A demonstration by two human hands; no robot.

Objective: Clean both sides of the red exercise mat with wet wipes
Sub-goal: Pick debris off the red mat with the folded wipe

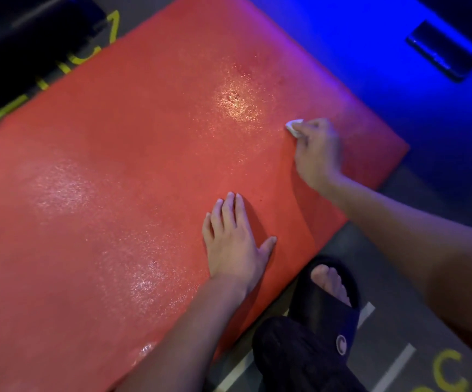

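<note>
The red exercise mat lies flat on the floor and fills most of the view, with shiny wet patches across its surface. My right hand holds a small white wet wipe under its fingertips, pressed on the mat near its right end. Flat on the mat near the front edge rests my left hand, fingers straight and spread, holding nothing.
My foot in a black slide sandal stands on the grey floor just off the mat's front edge. Yellow floor markings and a dark object lie at the back left. A blue-lit area with a dark rectangular thing is at the back right.
</note>
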